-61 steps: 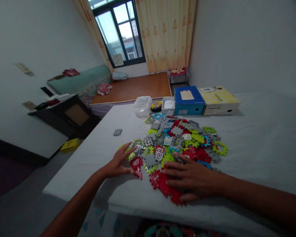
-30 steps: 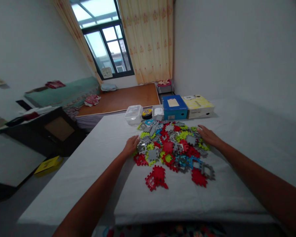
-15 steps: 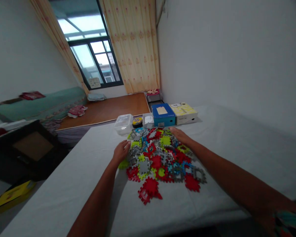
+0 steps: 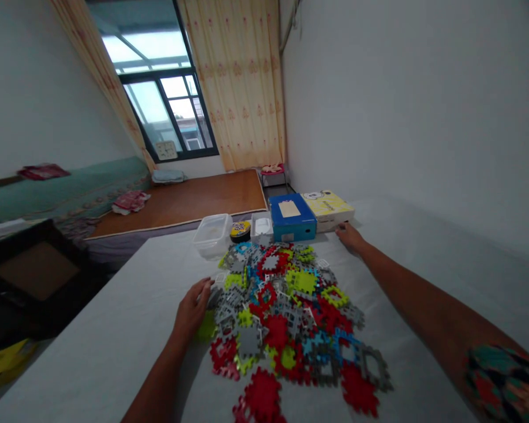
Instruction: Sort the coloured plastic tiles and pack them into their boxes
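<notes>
A large heap of flat interlocking toy pieces with toothed edges [image 4: 275, 329], in red, grey, lime green and blue, lies on the white-covered table. My left hand [image 4: 194, 308] rests against the heap's left side, its fingers extended beside grey and green pieces, holding nothing visible. Away from the heap, my right hand [image 4: 351, 237] is at the front lower edge of the yellow box [image 4: 328, 208]. Its fingers are loosely bent and apart from the toy pieces; I cannot tell whether they touch the box.
Behind the heap stand a clear plastic container [image 4: 212, 232], a round black-and-yellow tin [image 4: 240, 231], a small white box [image 4: 261, 226] and a blue box [image 4: 293, 218]. A dark cabinet [image 4: 35, 270] is at left. The wall [image 4: 405, 106] rises on the right.
My right hand has moved right, from the heap's far edge to the front of the yellow box. My left hand has shifted slightly left and nearer. The view has moved, so the heap looks larger.
</notes>
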`<state>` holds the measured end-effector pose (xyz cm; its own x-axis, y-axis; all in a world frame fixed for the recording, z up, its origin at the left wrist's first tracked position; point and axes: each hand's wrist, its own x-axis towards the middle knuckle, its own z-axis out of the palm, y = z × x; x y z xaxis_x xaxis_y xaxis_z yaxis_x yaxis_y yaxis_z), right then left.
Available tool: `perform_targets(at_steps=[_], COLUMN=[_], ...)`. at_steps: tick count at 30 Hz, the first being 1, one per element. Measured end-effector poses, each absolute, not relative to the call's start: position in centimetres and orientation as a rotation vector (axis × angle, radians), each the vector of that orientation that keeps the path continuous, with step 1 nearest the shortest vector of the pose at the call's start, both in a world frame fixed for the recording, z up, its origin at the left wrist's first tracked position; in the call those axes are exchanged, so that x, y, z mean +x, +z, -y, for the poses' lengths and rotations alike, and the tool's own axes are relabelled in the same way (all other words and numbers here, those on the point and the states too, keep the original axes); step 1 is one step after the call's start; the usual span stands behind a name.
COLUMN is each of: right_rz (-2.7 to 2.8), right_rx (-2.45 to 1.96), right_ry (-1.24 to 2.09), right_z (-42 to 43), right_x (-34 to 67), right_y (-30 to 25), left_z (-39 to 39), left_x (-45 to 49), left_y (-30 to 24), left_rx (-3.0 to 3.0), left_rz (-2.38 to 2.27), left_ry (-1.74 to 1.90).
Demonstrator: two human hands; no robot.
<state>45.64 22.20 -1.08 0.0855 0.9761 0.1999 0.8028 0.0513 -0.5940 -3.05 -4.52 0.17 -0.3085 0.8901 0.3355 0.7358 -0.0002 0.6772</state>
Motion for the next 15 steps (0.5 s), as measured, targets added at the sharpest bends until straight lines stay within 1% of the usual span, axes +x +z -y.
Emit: perform_targets(at_steps=[6, 11, 15], right_rz=[1.989, 2.342, 2.348], right_rx=[-1.720, -1.397, -1.424], right_ry=[0.359, 0.363, 0.326], right_z=[-21.6, -20.5, -21.4], right_x=[43.4, 39.4, 37.8], right_y=[-0.6, -1.1, -1.2], left_z=[4.9, 5.2, 5.2], left_x=[-2.1, -2.2, -2.6], left_y=[0.9, 1.1, 0.6], left_rx=[1.785, 1.804, 1.814], left_rz=[-2.051, -2.053, -2.049], left_ry=[1.136, 1.168, 1.164])
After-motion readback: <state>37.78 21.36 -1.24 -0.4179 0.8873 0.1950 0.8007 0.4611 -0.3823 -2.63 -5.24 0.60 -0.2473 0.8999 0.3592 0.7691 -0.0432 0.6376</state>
